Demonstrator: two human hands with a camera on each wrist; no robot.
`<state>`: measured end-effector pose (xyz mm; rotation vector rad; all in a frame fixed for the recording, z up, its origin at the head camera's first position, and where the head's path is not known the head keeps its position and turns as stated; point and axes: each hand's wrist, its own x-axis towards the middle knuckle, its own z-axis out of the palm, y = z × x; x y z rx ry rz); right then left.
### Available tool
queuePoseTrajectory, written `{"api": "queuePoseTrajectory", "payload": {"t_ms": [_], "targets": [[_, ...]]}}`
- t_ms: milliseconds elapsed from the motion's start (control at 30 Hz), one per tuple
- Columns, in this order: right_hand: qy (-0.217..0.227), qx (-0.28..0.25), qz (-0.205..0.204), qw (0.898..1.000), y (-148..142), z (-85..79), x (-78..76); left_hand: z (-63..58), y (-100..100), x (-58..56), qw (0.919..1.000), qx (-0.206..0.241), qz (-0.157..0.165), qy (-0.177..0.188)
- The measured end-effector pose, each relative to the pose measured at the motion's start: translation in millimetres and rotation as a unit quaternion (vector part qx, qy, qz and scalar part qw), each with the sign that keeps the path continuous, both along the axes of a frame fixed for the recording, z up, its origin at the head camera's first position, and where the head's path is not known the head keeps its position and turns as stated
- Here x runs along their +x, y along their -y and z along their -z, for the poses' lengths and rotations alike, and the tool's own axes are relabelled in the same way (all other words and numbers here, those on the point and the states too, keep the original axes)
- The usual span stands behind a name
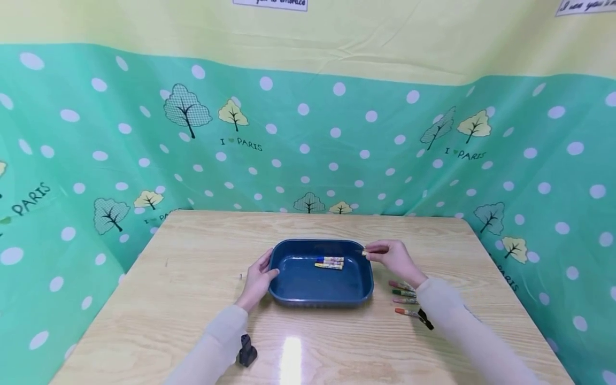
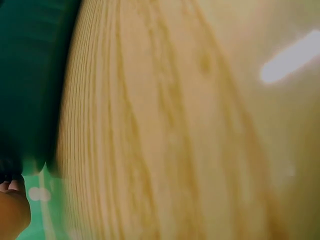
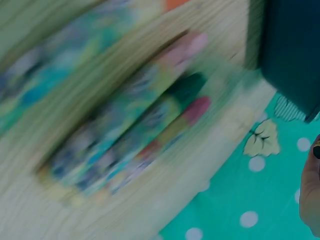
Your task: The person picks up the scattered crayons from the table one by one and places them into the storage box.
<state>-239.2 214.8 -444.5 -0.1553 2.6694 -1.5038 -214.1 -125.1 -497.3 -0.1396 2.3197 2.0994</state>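
Note:
A dark blue plastic basin [image 1: 320, 301] sits on the table. My left hand [image 1: 258, 279] grips its left rim, thumb over the edge and fingers along the outer wall. Above the basin's right rim, my right hand [image 1: 395, 260] pinches a dark-tipped crayon [image 1: 364, 253] between thumb and fingertips. Several crayons lie side by side inside the basin, among them a blue crayon [image 1: 321, 259] and a yellow crayon [image 1: 329, 266]. In the right wrist view, only the edge of my right hand [image 3: 311, 195] shows, and the held crayon is mostly cut off.
Right of the basin lie several crayons, including a green crayon [image 3: 189, 90], a pink crayon [image 3: 180, 52] and an orange crayon [image 1: 406, 311]. A small black device [image 1: 247, 351] is at my left wrist, another [image 1: 425, 319] by my right. A polka-dot curtain [image 1: 337, 160] hangs behind the wooden table [image 1: 192, 278].

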Motion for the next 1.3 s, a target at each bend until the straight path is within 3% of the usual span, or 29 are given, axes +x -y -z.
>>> {"api": "queuePoseTrajectory", "payload": {"t_ms": [633,967,1200,1300], "targets": [[-0.006,-0.02,-0.047,0.999,57.8,7.2,-9.3,-1.6,0.9,2.8,0.9999,0.013,0.006,-0.002],[-0.003,-0.018,-0.048,0.999,81.7,18.8,-9.3,2.1,1.6,1.8,1.0,0.006,-0.005,-0.004],[0.002,-0.015,-0.043,0.999,93.3,28.1,-10.8,2.5,1.4,1.8,1.0,0.004,0.005,-0.008],[-0.002,-0.003,-0.041,0.999,97.5,30.7,-12.3,-2.2,1.8,3.3,0.9999,0.01,0.009,-0.004]]}}
